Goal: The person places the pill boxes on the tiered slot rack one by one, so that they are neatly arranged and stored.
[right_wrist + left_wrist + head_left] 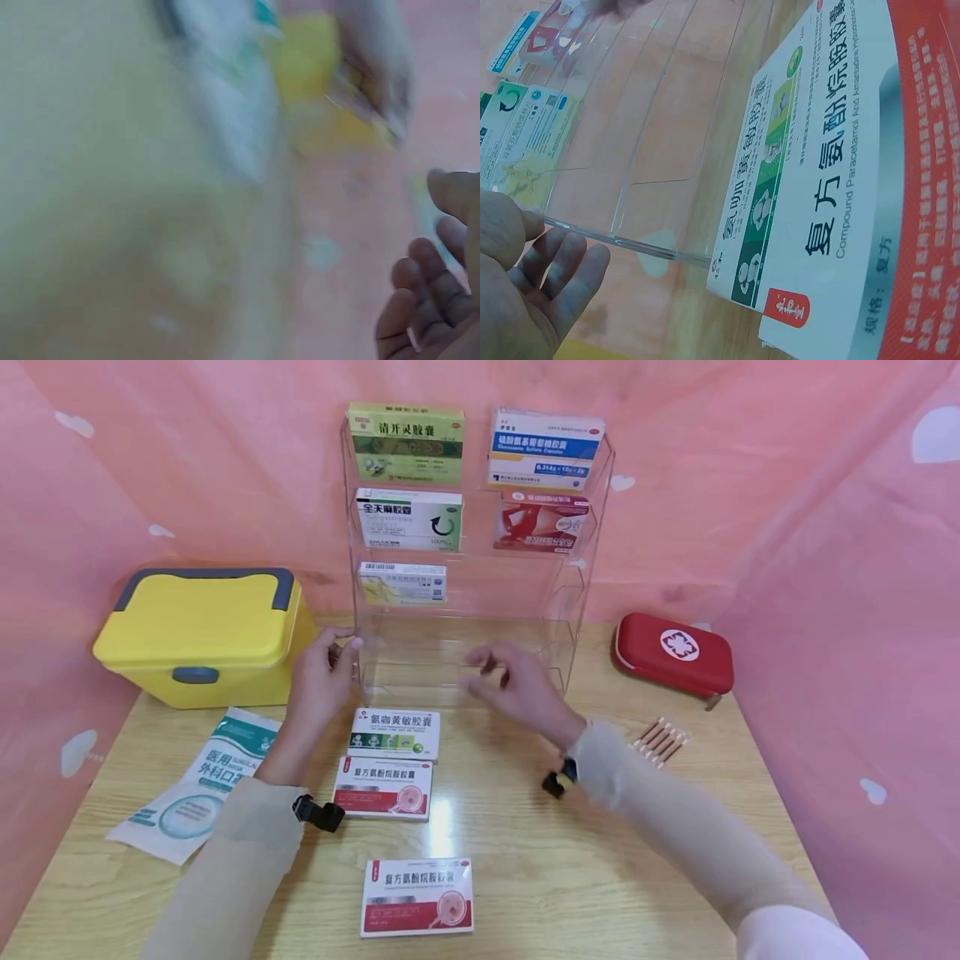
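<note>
Clear glossy plastic rack (570, 602), probably acrylic; glossy wood-grain table (525, 860); smooth cardboard medicine boxes (393, 733).

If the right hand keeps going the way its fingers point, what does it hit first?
Probably the clear acrylic rack: the right hand points at its empty bottom tier, empty-handed. Depth is unclear.

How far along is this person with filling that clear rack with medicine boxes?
Roughly halfway, it seems. Five boxes stand in the clear rack: three in its left column, two in its right. In hand: the left hand touches the rack's left edge, and the right hand hovers empty before its lower shelves. Left: three boxes on the table, the green-and-white box and two red-and-white boxes.
</note>
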Motion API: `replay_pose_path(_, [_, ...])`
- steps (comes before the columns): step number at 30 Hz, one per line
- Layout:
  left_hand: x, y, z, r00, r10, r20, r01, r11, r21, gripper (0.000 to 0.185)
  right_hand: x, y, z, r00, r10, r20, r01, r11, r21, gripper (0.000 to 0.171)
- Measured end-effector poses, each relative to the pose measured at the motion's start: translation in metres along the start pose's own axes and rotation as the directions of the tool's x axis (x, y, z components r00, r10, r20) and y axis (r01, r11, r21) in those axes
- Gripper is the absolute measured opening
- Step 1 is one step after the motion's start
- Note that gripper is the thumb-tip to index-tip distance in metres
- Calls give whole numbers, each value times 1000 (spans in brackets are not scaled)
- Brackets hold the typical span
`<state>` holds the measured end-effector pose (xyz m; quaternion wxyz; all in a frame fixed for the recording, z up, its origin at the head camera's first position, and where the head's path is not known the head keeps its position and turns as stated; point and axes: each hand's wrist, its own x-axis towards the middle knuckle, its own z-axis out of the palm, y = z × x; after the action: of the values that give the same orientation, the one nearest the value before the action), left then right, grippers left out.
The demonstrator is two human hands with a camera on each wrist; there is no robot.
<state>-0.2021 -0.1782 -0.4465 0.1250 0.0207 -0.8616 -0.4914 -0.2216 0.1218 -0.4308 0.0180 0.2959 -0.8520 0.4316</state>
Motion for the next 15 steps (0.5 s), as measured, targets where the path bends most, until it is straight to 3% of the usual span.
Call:
replay_pose_path(3, [0,3,0,1000,-6,13,6,1000,7,39,-52,0,13,987,22,161,-22,1000,-2,28])
replay_pose_path(7, [-1,4,0,1000,3,6,-3,1000,14,39,-113,-10,30,951,10,310,21,995,-97,38])
replay_pose_path(11, [-3,2,0,1000,15,-18,-15,1000,18,39,-155,-24,47,930,18,366,60,978,-202,55])
replay_pose_path(15, [-4,1,3,999,26,-23,-26,1000,7,37,-180,-35,58,939,42,340,56,961,-271,62])
